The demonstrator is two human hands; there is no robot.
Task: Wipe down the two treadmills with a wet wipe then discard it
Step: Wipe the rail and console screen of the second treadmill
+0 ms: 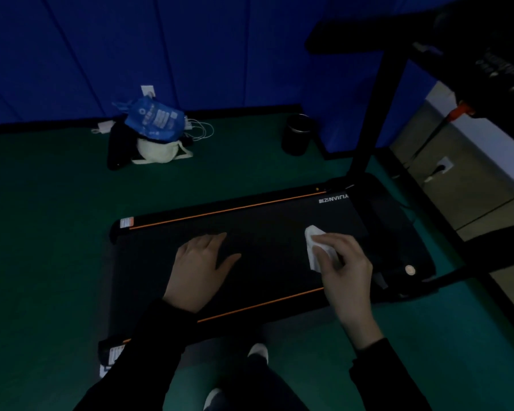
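Note:
A black treadmill (264, 221) with orange side stripes lies across the green floor in front of me. My right hand (343, 262) presses a white wet wipe (315, 241) flat on the belt near the motor end at the right. My left hand (204, 262) rests palm down on the belt's middle, fingers spread, holding nothing. The treadmill's upright post (377, 108) and console rise at the right. No second treadmill can be made out in the dim light.
A dark cylindrical bin (297, 133) stands on the floor by the blue wall. A blue packet on bags (155, 132) with white cables lies at the back left. A wall socket (442, 166) and cabinets are at the right. My feet (257, 351) stand beside the deck.

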